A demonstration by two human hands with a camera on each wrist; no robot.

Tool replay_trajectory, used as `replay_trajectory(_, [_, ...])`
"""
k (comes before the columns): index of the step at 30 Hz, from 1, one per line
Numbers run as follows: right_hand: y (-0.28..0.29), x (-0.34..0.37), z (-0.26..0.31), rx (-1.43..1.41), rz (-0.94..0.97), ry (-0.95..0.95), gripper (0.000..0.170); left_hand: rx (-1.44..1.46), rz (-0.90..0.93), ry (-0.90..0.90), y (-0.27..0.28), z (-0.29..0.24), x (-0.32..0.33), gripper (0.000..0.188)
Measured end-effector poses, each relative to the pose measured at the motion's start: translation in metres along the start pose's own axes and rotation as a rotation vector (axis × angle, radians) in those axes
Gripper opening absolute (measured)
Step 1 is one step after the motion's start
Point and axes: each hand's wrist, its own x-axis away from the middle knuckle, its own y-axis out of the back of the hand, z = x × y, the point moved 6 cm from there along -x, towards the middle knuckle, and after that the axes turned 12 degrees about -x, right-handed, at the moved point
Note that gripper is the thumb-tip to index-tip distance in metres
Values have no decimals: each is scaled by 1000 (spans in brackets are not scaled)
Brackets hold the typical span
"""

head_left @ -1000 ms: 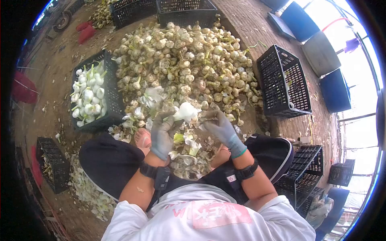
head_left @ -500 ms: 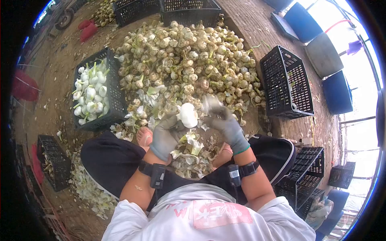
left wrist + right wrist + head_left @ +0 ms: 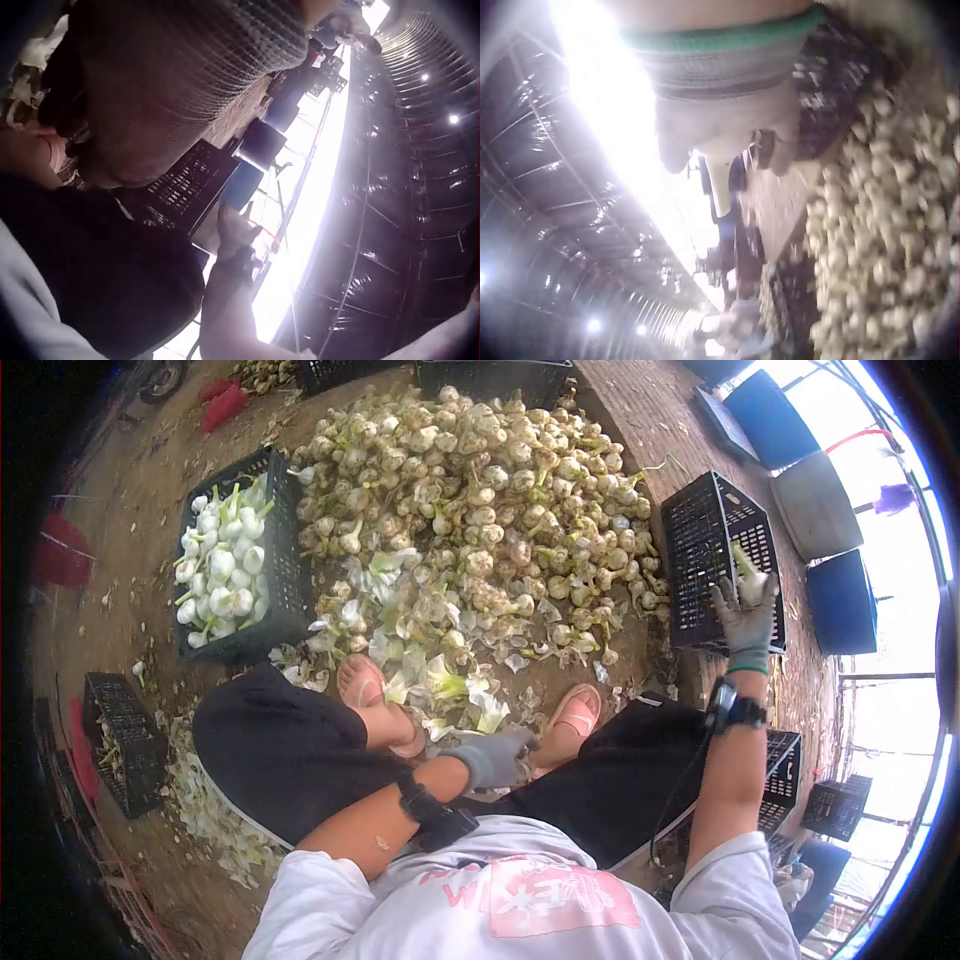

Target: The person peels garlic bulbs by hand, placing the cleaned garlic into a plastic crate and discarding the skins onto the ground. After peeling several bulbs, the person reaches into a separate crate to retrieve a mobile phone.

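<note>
Overhead, well above any fingers, we see a dark ribbed covering point(image 3: 382, 195) with bright daylight along its side. Brown ground point(image 3: 120, 600) spreads beneath the fingers and well past them. Ahead of the left-hand fingers, we find a wide heap of soiled bulbs point(image 3: 460, 480). Behind those fingers we see the person's white printed shirt point(image 3: 450, 920), with dark trousers point(image 3: 290, 740) to their left and right.

Well to the left of the left-hand fingers stands a black crate point(image 3: 283, 560) loaded with clean white bulbs point(image 3: 225, 565). Another one, the right-hand crate point(image 3: 690, 550), stands at the right-hand fingers, which appear over its near part; we cannot tell how high. Just ahead of the left-hand fingers lie loose peelings point(image 3: 445, 680), and near their tips is a sandalled right foot point(image 3: 575, 715).

Both hands wear grey gloves. We see the right hand point(image 3: 747, 628) reaching out, its fingers curved around a white garlic bulb point(image 3: 752, 585); the bulb sits between fingers and thumb, its pale stem pointing away past the tips. Our view of the left hand point(image 3: 497, 758), low between the legs, hides most of its fingers, so we cannot tell how widely they are spread.
</note>
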Motion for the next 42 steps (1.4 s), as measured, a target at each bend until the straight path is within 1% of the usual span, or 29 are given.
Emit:
replay_trajectory(1, [8,-5,-1,-42,-243,16,62,-35,31,-15,-4,-6,1,53])
replay_trajectory(4, [15,-33,-73,474,25,2,55,-112,156,-110,-16,-16,-8,52])
replay_trajectory(5, [-1,-26,-123,604,134,-32,52,-99,154,-104,-14,-18,-6,52])
replay_trajectory(6, [31,-45,-190,805,192,-166,48,-176,158,-107,-9,-22,1,52])
replay_trajectory(7, [-8,0,-234,1009,416,-207,50,-255,163,-106,-4,-22,3,52])
replay_trajectory(8, [10,8,-298,1207,744,53,54,-247,162,-97,-7,-17,-1,52])
replay_trajectory(9, [-62,82,-303,1280,526,-576,60,-282,183,-111,-17,-10,-8,51])
replay_trajectory(11, [-14,116,-423,1241,882,-701,57,-310,208,-121,-20,-7,-8,50])
replay_trajectory(12, [-8,139,-463,1175,1118,-548,65,-314,215,-102,-11,-8,0,49])
replay_trajectory(13, [-15,168,-466,1537,1166,-333,76,-314,222,-83,-5,-9,4,48])
replay_trajectory(14, [-17,193,-479,1785,1418,-49,87,-352,246,-45,-4,-6,4,46])
replay_trajectory(16, [15,240,-505,1844,1570,112,85,-370,285,-51,-11,0,3,44])
replay_trajectory(18, [40,283,-502,1565,1755,-170,72,-397,325,-60,-11,5,4,43])
replay_trajectory(19, [33,276,-495,1560,1757,-179,72,-350,271,-113,-6,0,3,41])
replay_trajectory(20, [40,270,-492,1440,1825,-673,64,-304,217,-164,-1,-4,3,39])
replay_trajectory(21, [42,263,-484,1268,1838,-1161,57,-298,221,-158,2,-4,4,39])
replay_trajectory(23, [32,181,-490,1791,1323,-1010,46,-252,168,-99,11,-3,2,38])
replay_trajectory(25, [-17,121,-446,1699,775,-505,42,-228,172,-26,20,4,2,38])
replay_trajectory(27, [-36,99,-453,1541,700,-245,38,-321,16,-43,26,7,0,35])
replay_trajectory(28, [-36,100,-475,1721,850,-303,40,-301,4,-19,32,6,3,33])
replay_trajectory(29, [-35,104,-486,1718,869,-298,40,-297,-8,-7,33,7,2,33])
replay_trajectory(31, [-48,127,-507,1986,1271,-55,45,-307,-13,15,32,11,1,32])
replay_trajectory(32, [-52,131,-512,2030,1338,25,48,-308,-24,20,32,12,1,32])
replay_trajectory(33, [-58,133,-511,2031,1344,36,48,-315,-29,30,32,13,2,32])
replay_trajectory(36, [-52,128,-486,1841,1084,-416,49,-276,-47,53,32,22,2,32])
replay_trajectory(37, [-47,125,-475,1851,1068,-407,49,-228,-55,75,41,26,5,31])
replay_trajectory(38, [-46,124,-455,1611,991,-286,51,-217,0,155,49,34,5,47])
replay_trajectory(40, [-58,123,-410,1286,865,-130,57,-248,-657,368,69,63,14,66])
replay_trajectory(42, [-76,136,-358,1243,808,-69,58,-405,-771,521,104,56,34,80])
